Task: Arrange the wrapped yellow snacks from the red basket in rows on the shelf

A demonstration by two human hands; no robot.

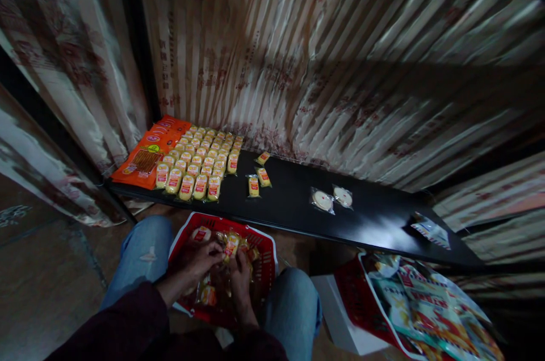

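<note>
Over a red basket [272, 250] between the knees, both hands are at one small yellow snack cake in a clear wrapper [231, 244]. My left hand [205, 261] comes in from the left with bent fingers pinching at the wrapper's left side. From below, my right hand [240, 278] grips its lower end. Under the hands the basket holds more wrapped snacks [208, 295], partly hidden and dim. On the black shelf just beyond, rows of the same wrapped cakes [193, 171] stand close together, with a few loose cakes [254, 185] to their right.
An orange snack bag [147, 156] lies at the shelf's [289, 202] left end. Further right are two round white wrapped pieces [322, 200] and a silvery packet [431, 230]. A second red basket [355, 293] with snack bags stands lower right. A pleated curtain [276, 54] hangs behind.
</note>
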